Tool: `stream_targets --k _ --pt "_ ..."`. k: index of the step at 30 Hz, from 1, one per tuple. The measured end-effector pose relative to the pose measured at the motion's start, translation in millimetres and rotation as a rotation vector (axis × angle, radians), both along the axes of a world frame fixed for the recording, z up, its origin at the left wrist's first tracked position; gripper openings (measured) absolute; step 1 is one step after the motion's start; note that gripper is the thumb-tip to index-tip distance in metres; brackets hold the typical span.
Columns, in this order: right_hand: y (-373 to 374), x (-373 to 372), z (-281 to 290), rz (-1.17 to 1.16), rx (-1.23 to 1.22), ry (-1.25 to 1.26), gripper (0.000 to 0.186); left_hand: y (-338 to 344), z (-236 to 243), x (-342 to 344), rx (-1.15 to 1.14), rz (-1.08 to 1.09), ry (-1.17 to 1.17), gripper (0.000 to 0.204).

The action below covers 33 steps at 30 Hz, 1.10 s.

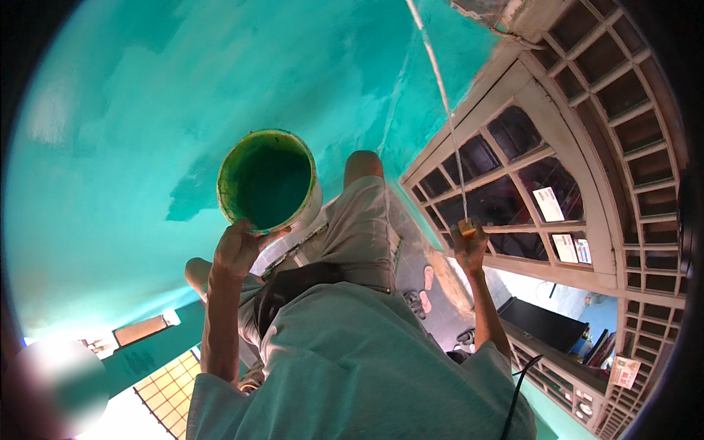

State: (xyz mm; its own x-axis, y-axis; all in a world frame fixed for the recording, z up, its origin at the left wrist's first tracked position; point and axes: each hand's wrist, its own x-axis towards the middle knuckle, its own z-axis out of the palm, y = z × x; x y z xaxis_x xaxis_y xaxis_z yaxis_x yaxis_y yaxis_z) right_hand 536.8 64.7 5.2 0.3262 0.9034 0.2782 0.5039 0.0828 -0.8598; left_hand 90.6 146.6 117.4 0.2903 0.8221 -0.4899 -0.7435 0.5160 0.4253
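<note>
My left hand [240, 248] grips the near rim of a paint bucket [314, 202], its thumb over the edge and the other fingers mostly hidden. The bucket tips toward me, with green smears round its rim and dark teal paint [271, 187] inside. On the right, my right hand [471, 246] is closed round a small orange-yellow piece [466, 226]. A thin white cord or rod [442, 92] runs from the top edge down to that piece. Whether the two are joined, I cannot tell.
A wall [132, 95] with patchy turquoise paint fills the left and front. To the right stands a wooden window frame [598, 242] with dark panes, beside a lattice [631, 121]. Far below, several shoes [427, 290] lie on the floor near a black flat panel [543, 323].
</note>
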Motion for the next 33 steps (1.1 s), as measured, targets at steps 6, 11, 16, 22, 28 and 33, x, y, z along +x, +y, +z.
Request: stream_targets --k 6,11,16,22,28,33 --pt "14.3 8.9 3.0 -0.014 -0.047 -0.039 0.018 26.5 30.9 33.5 -0.037 -0.004 0.045 0.044" --pt "18.0 31.2 -16.4 0.044 0.054 -0.081 0.018 46.8 43.5 62.6 -0.060 -0.040 0.001 0.047" --pt "7.4 38.8 -11.0 0.020 -0.014 0.096 0.016 64.7 40.8 89.3 -0.068 -0.122 -0.058 0.047" --pt "-5.6 66.5 1.1 -0.141 -0.033 0.011 0.005 74.8 34.7 117.1 -0.055 -0.252 0.034 0.047" --pt "-58.8 148.3 -2.9 -0.250 -0.072 0.043 0.017 81.9 29.7 121.5 -0.182 -0.311 -0.096 0.051" --pt "-93.1 183.1 84.4 -0.272 -0.207 -0.128 0.028 85.4 28.4 122.9 0.015 -0.404 0.050 0.048"
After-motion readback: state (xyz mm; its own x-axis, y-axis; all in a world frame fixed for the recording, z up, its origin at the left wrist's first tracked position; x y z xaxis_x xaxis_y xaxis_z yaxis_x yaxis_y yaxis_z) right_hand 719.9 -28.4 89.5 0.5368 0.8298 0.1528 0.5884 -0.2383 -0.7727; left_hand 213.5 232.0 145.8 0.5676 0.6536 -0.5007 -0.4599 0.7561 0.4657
